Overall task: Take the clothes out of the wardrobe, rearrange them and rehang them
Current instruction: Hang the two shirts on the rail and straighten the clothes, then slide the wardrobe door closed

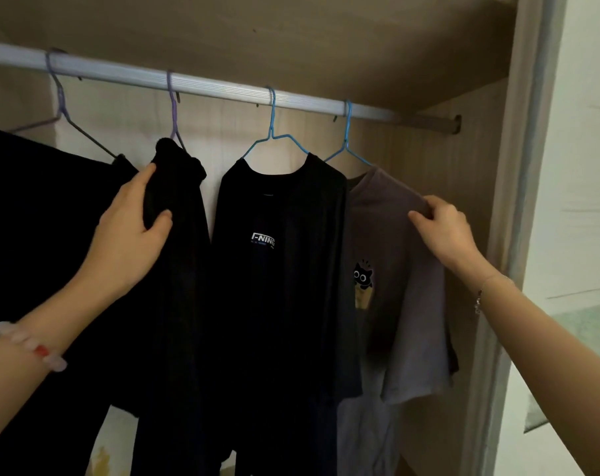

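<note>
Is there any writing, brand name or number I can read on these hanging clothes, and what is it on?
"-NING", in white, with the letter before it partly cut off: on the chest of the black T-shirt.
Small blue line beneath that: too small and blurred to read.
On the grey T-shirt: only a cartoon cat, no words.

Four hangers (pixel 272 125), four garments (pixel 257 286), one rail (pixel 223 90)

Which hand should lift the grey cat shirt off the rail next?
Right: the right hand pinches the grey cat shirt at its shoulder; the left hand grips a black garment two hangers away.
</note>
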Demonstrator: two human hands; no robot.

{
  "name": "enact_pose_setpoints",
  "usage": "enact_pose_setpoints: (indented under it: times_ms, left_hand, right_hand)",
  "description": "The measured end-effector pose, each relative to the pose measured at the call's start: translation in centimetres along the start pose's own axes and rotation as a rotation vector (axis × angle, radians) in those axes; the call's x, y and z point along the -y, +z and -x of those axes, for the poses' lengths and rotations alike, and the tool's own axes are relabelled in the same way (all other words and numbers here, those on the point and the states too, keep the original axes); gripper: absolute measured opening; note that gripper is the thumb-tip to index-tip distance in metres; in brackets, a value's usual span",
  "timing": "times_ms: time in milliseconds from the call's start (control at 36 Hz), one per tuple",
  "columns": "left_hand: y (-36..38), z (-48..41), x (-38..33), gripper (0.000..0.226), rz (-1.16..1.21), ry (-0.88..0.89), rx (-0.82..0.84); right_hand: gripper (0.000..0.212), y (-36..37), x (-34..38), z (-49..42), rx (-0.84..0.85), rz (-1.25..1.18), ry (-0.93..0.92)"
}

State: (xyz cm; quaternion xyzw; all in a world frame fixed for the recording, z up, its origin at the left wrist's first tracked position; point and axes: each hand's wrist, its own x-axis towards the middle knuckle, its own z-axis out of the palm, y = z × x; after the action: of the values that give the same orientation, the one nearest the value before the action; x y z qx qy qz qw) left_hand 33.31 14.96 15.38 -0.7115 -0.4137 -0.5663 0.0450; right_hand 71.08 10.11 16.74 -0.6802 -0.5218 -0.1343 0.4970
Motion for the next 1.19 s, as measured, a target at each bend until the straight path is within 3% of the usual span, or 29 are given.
enact_pose_setpoints:
  times_ms: [306,472,667,778,861,917,972,1056,1194]
  left_hand:
    - [1.7,5.1,0.8,0.066,0.114,0.009,-0.026]
    - [3.5,10.1,1.8,0.089,0.208,-0.23,0.043]
    - [6.2,19.5,5.0,0.066,0.213,-0.581,0.211]
    - [7.1,25.6,6.5,0.063,0.19,-0.792,0.389]
    - [7.9,28.7,8.1,0.085,0.057,-0.906,0.469]
    - [8.4,29.3,8.0,0.099,-0.094,-0.937,0.415]
    - [8.6,28.8,5.5,0.083,-0.13,-0.885,0.261]
    - [10.1,28.9,1.6,0.071,-0.164,-0.507,0.123]
    - [14.1,28.6,-3.4,0.057,0.0,-0.066,0.139]
  right_hand:
    - [0.03,-0.2,-1.1,3.7,0.104,-0.114,-0.005]
    - [0.035,1.6,-2.7,7.6,0.124,-0.19,0.075]
    - [0.03,4.6,-6.5,13.0,0.268,-0.226,0.226]
    - [0.04,5.6,-9.5,16.9,0.447,0.0,0.282]
    - [0.048,5.2,-10.5,19.2,0.627,0.138,0.298]
    - [0.051,4.1,-10.5,20.3,0.616,0.205,0.264]
    - [0.041,2.7,-10.3,21.0,0.466,0.168,0.181]
    - [0.027,0.3,-9.7,21.7,0.206,0.005,0.103]
    - [0.027,-2.7,-10.5,21.1,-0.064,0.031,0.049]
